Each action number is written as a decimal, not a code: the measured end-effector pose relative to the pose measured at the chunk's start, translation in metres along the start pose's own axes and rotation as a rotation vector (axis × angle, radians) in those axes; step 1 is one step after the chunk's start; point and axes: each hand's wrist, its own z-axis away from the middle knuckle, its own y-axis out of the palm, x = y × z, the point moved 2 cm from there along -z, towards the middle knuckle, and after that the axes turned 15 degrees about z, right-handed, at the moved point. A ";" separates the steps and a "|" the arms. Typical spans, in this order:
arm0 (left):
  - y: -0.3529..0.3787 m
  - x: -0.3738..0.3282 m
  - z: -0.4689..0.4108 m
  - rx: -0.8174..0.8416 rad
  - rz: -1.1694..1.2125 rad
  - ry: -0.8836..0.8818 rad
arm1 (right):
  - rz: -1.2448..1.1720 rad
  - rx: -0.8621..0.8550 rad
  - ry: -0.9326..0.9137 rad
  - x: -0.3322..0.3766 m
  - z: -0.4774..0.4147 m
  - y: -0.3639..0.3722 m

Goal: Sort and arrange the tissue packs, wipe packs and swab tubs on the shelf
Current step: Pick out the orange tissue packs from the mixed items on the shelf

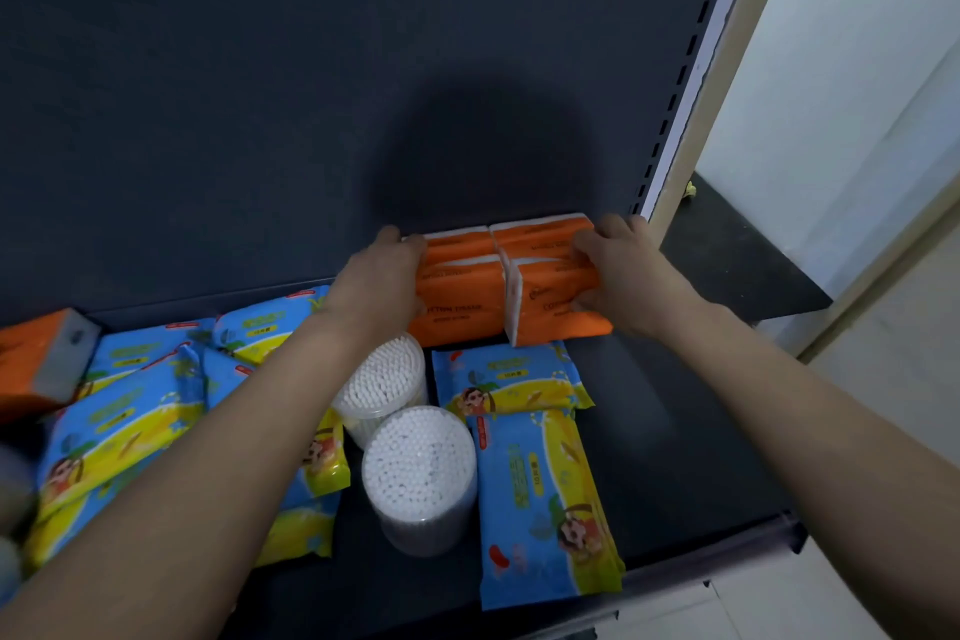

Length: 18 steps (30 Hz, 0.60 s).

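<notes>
Several orange tissue packs [462, 296] stand in a tight block at the back right of the dark shelf [670, 411]. My left hand [382, 276] grips the block's left side and my right hand [621, 270] grips its right side. In front of the block stand two clear swab tubs [418, 473], one behind the other. Two blue and yellow wipe packs [540, 499] lie in a row to the right of the tubs. Several more wipe packs [119, 421] lie in a loose pile at the left, partly under my left forearm. One more orange tissue pack [41, 359] sits at the far left.
The shelf's dark back panel [311, 94] rises right behind the tissue block. A slotted upright [691, 68] bounds the shelf on the right, with a pale wall [857, 68] beyond. The shelf's front lip [727, 546] runs along the lower right.
</notes>
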 end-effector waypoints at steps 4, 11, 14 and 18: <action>0.003 -0.002 0.007 -0.082 -0.070 0.001 | 0.134 -0.088 0.044 0.004 0.006 0.001; -0.009 -0.010 0.028 -0.227 0.008 0.097 | 0.184 -0.097 -0.034 0.009 0.010 -0.004; -0.008 -0.020 0.038 -0.183 0.136 0.188 | 0.145 -0.098 -0.066 0.010 0.014 -0.007; -0.002 -0.031 0.047 -0.120 0.189 0.236 | 0.147 -0.108 -0.082 0.006 0.018 -0.006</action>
